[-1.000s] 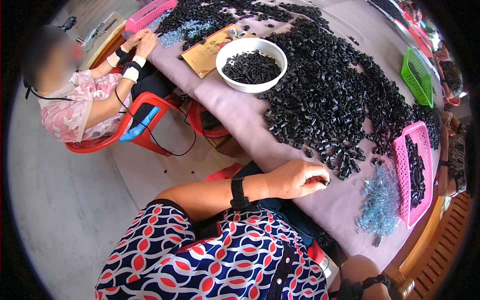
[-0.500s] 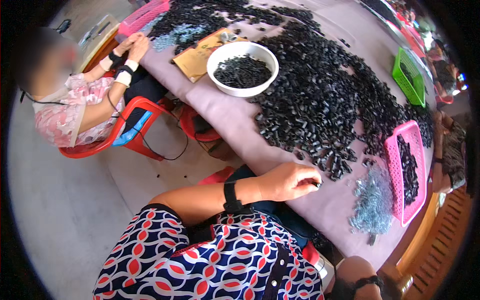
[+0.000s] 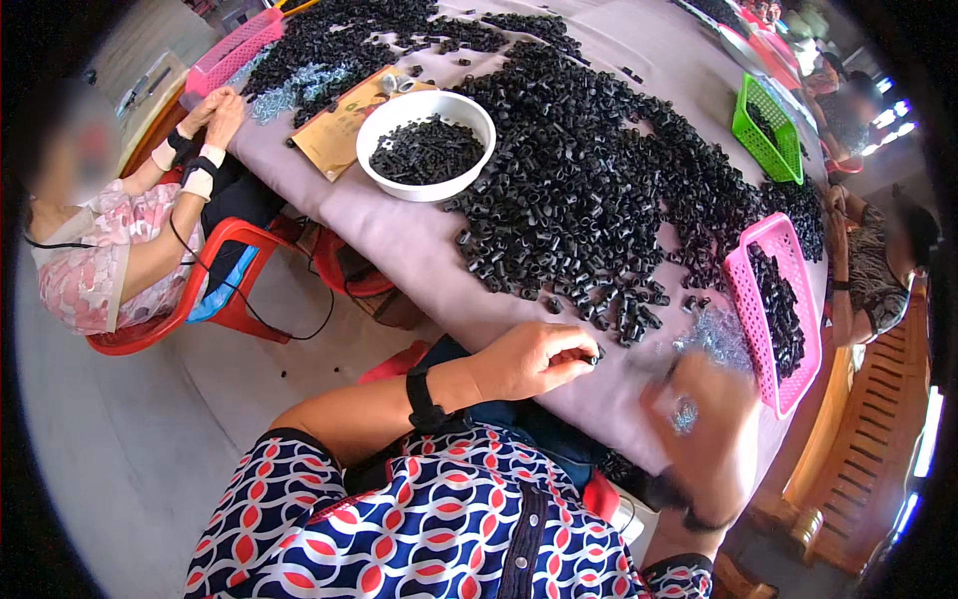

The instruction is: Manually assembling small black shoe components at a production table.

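My left hand [image 3: 539, 361] is above the near edge of the table, closed, with a small black plastic piece [image 3: 595, 357] pinched at the fingertips. My right hand [image 3: 707, 414] is smeared by motion at the pile of small shiny, silvery-clear pieces [image 3: 717, 335], partly covering it. Its fingers are too blurred to read. Beyond my left hand spreads a large heap of small, short, hollow black plastic pieces [image 3: 589, 180]. Right of the shiny pile stands a pink basket [image 3: 744, 290] with black pieces inside.
A white bowl [image 3: 371, 178] of black pieces stands on the cloth-covered table [image 3: 399, 235], beside a brown paper packet [image 3: 324, 140]. A green basket [image 3: 766, 148] stands farther right. One person [image 3: 130, 240] sits left on a red chair [image 3: 205, 319]; other people [image 3: 878, 270] sit at the right.
My right hand has come up from the lower edge to the shiny pile. My left hand still pinches the black piece. The whole view has shifted slightly.
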{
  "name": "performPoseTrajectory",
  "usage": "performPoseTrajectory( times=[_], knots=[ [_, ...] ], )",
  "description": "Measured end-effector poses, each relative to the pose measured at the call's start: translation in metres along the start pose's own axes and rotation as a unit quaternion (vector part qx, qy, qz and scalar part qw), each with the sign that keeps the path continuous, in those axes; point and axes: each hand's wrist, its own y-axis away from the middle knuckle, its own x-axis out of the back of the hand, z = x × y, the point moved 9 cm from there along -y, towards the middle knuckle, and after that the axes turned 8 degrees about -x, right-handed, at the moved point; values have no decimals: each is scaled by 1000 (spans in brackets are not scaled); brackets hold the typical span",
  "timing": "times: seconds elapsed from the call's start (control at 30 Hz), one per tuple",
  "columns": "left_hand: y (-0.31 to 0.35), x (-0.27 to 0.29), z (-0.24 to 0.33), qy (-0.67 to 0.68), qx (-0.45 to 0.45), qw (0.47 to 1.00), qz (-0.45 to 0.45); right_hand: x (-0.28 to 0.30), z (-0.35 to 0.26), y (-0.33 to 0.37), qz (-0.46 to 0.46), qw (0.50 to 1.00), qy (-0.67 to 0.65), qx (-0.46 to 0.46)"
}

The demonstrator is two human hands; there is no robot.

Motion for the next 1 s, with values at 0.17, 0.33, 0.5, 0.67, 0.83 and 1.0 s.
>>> performPoseTrajectory(
  times=[0.17,0.33,0.5,0.67,0.83,1.0],
  knots=[
    [-5,0,2,-13,-12,1000,-14,-57,104,-41,23,953,-230,-195],
    [-6,0,2,10,-33,999,21,-101,79,-66,-20,979,-182,-86],
    [-6,4,8,21,-29,999,21,-120,48,-80,-15,993,-110,26],
    [-10,5,14,41,-64,997,31,-136,49,-79,4,999,-28,43],
    [-8,4,14,31,-42,999,-4,-141,43,-77,0,998,-24,50],
    [-9,2,13,22,-16,1000,6,-139,47,-73,22,998,-24,52]
  ],
)
